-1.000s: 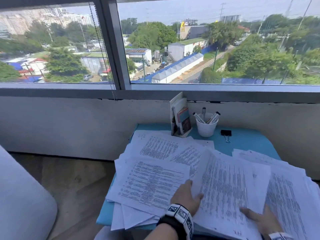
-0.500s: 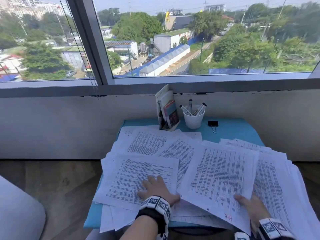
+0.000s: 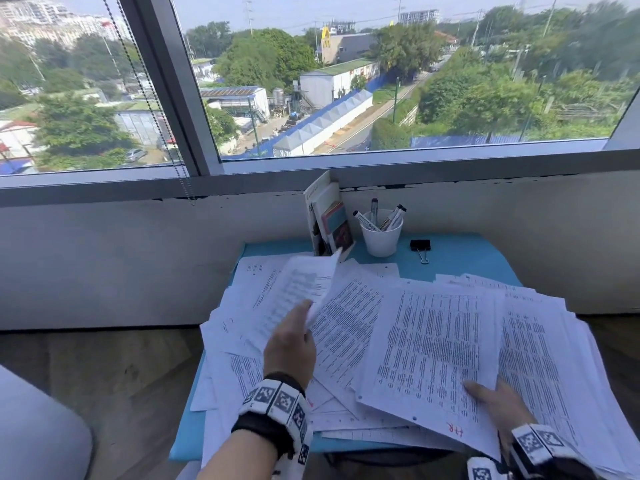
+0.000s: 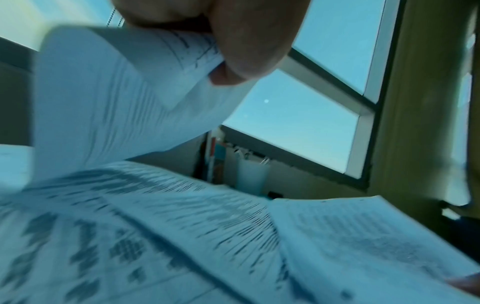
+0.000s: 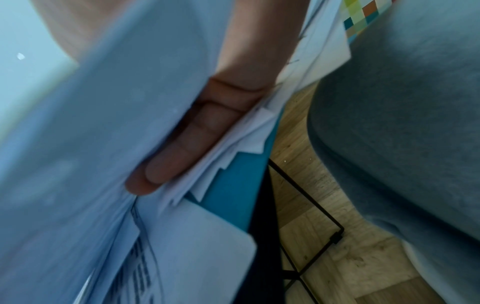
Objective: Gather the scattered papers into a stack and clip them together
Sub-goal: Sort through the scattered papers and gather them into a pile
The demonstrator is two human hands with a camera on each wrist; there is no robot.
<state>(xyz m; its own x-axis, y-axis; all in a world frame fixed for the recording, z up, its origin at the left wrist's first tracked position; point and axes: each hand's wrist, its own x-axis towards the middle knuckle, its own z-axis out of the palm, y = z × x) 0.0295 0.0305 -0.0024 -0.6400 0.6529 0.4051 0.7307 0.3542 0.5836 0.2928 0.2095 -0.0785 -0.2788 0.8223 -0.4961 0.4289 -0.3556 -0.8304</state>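
Blue worktop, buried under scattered papers beneath and beyond both sets of fingers. Large printed sheet just ahead of the right hand: thumb laid on top, straight fingers slid under its near corner. Smaller sheet lifted and curling, pinched at its edge by the left hand between thumb and fingers. White pen cup far beyond the fingertips; black binder clip just beside it, untouched.
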